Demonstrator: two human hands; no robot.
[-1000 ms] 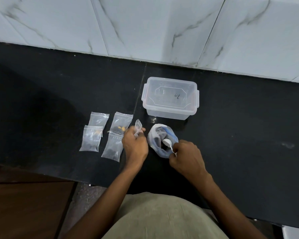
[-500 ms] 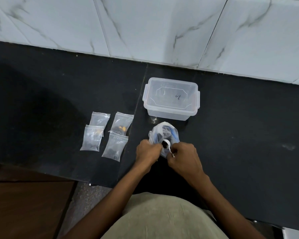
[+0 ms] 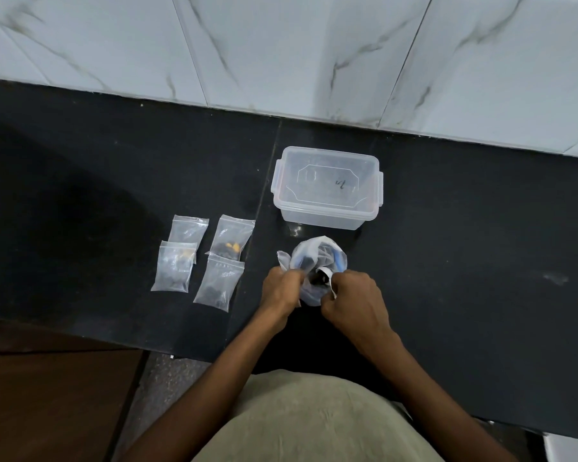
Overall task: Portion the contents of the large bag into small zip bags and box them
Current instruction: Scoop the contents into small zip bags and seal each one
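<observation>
The large clear bag (image 3: 326, 255) stands open on the black counter (image 3: 464, 248), with dark and blue pieces inside. My left hand (image 3: 281, 290) pinches an empty small zip bag (image 3: 282, 260) against the large bag's left side. My right hand (image 3: 354, 300) grips a white spoon (image 3: 324, 276) with dark contents in its bowl, held over the large bag's near rim between the two hands. Several filled small zip bags (image 3: 219, 283) lie flat to the left. A clear plastic box (image 3: 327, 186) with its lid on sits just behind the large bag.
White marble wall tiles (image 3: 281, 55) rise behind the counter. The counter's near edge runs just below my hands, with a brown wooden surface (image 3: 47, 401) lower left. A seam in the counter (image 3: 267, 195) passes between the zip bags and the box.
My left hand has carried the small zip bag rightward, from beside the filled bags to the large bag's side. The spoon has come up to the bag's near rim with dark contents.
</observation>
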